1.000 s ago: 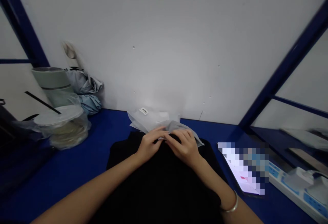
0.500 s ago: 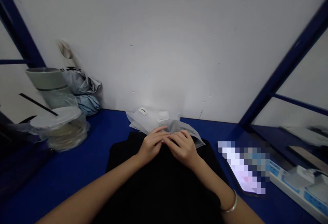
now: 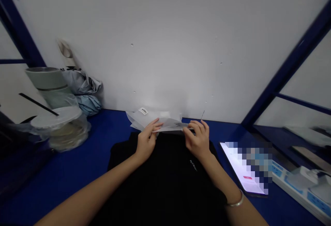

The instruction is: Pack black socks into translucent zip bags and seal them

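A translucent white plastic bag (image 3: 170,124) with a barcode label (image 3: 143,111) lies at the far end of a black garment (image 3: 165,177), by the wall. My left hand (image 3: 147,141) pinches the bag's near edge between thumb and fingers. At the right end of that same edge, my right hand (image 3: 198,138) grips it with curled fingers. The edge runs fairly straight between the two hands. Small pale lettering shows on the black cloth below my right hand.
On the left stand a lidded drink cup (image 3: 59,126) with a black straw in a clear bag, a green tumbler (image 3: 49,83) and a folded umbrella (image 3: 88,103). To the right lie a lit phone (image 3: 241,167) and a power strip (image 3: 297,188) with plugs. A white wall (image 3: 170,47) rises behind.
My hands were together at the bag's middle; they have moved apart, the right one to the right. The bag's near edge is now stretched between them, and the lettering has come into view.
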Motion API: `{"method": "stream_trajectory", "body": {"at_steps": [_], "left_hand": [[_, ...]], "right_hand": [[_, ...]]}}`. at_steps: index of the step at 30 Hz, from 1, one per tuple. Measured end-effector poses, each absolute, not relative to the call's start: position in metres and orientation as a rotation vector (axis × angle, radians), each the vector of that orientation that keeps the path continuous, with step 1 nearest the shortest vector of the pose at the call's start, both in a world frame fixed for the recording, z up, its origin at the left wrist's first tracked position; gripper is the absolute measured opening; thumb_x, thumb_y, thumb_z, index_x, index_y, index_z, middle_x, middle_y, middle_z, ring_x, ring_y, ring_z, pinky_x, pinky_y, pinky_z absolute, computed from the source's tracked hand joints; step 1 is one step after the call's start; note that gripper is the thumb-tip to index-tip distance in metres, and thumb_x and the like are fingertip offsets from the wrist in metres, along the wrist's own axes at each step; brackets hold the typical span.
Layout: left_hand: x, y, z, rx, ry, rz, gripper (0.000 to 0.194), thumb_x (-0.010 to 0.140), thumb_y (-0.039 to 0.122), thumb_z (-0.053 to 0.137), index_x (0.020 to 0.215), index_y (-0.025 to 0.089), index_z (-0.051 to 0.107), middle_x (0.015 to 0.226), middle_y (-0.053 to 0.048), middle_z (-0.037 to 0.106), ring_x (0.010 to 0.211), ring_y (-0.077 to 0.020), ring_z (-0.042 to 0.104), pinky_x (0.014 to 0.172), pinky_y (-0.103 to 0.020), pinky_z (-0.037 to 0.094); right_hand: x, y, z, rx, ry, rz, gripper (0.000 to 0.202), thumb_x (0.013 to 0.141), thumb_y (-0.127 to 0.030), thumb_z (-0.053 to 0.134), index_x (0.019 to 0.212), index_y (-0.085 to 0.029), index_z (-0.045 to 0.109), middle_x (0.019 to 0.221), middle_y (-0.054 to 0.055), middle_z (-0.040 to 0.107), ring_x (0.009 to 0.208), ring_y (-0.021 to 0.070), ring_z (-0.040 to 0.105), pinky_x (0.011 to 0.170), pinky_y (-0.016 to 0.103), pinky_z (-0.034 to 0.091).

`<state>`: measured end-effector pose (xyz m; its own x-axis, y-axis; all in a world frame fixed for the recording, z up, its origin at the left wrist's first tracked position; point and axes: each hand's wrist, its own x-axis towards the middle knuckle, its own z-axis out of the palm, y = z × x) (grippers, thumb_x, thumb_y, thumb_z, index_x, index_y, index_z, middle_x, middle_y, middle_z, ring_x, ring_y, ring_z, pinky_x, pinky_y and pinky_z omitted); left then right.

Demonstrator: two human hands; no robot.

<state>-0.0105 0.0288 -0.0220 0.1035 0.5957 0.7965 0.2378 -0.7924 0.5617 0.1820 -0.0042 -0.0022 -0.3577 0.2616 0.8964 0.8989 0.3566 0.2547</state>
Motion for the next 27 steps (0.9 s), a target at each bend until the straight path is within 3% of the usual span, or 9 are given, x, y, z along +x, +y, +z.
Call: {"method": "stream_trajectory", "body": {"at_steps": [7,11,15,19,23,27], "left_hand": [[-0.015,0.039,-0.02,1.857,0.972,1.864,0.016,0.085,0.019,0.04,0.073,0.018,0.05,0.094,-0.006,0.065,0.107,-0.0185,0.054,0.091,-0.037,0.042],[-0.014,0.036,-0.024,2.026,0.891,1.801,0.016,0.086,0.017,0.036,0.076,0.018,0.05,0.096,-0.006,0.064,0.107,-0.0179,0.053,0.089,-0.036,0.043],[-0.011,0.031,-0.027,2.189,0.761,1.724,0.016,0.086,0.014,0.035,0.079,0.018,0.049,0.098,-0.008,0.063,0.11,-0.0181,0.051,0.09,-0.038,0.043],[-0.016,0.034,-0.025,2.527,0.62,1.62,0.017,0.084,0.011,0.037,0.092,0.017,0.051,0.113,-0.011,0.056,0.116,-0.0183,0.045,0.094,-0.038,0.041],[-0.029,0.041,-0.015,2.825,0.903,1.581,0.027,0.076,0.011,0.044,0.102,0.015,0.048,0.109,-0.012,0.056,0.113,-0.0231,0.046,0.096,-0.045,0.035],[-0.039,0.043,-0.006,3.067,1.392,1.088,0.036,0.061,0.004,0.046,0.094,0.016,0.054,0.103,-0.014,0.059,0.104,-0.0322,0.051,0.094,-0.059,0.026]], "right_hand": [[0.213,0.008,-0.003,-1.285,-1.622,-1.077,0.019,0.072,-0.008,0.047,0.083,-0.021,0.057,0.085,0.006,0.054,0.09,0.0208,0.051,0.086,0.043,0.037],[0.219,0.007,0.002,-1.266,-1.509,-0.975,0.019,0.075,-0.016,0.049,0.092,-0.019,0.056,0.094,0.009,0.055,0.096,0.0237,0.051,0.084,0.045,0.039],[0.204,-0.002,0.005,-1.077,-2.102,-0.636,0.041,0.072,-0.02,0.052,0.113,-0.02,0.049,0.113,0.01,0.054,0.102,0.0225,0.051,0.083,0.039,0.044],[0.199,-0.003,0.003,-1.185,-2.219,-0.515,0.048,0.071,-0.007,0.046,0.116,-0.023,0.051,0.111,0.006,0.058,0.097,0.0191,0.054,0.08,0.034,0.046],[0.224,0.006,-0.003,-1.394,-1.726,-0.748,0.047,0.071,-0.006,0.047,0.114,-0.024,0.054,0.11,0.01,0.057,0.102,0.0243,0.051,0.083,0.044,0.041],[0.257,0.017,-0.018,-1.649,-1.621,-0.8,0.041,0.072,-0.009,0.05,0.108,-0.026,0.057,0.108,0.01,0.058,0.111,0.0326,0.043,0.087,0.063,0.025]]}}
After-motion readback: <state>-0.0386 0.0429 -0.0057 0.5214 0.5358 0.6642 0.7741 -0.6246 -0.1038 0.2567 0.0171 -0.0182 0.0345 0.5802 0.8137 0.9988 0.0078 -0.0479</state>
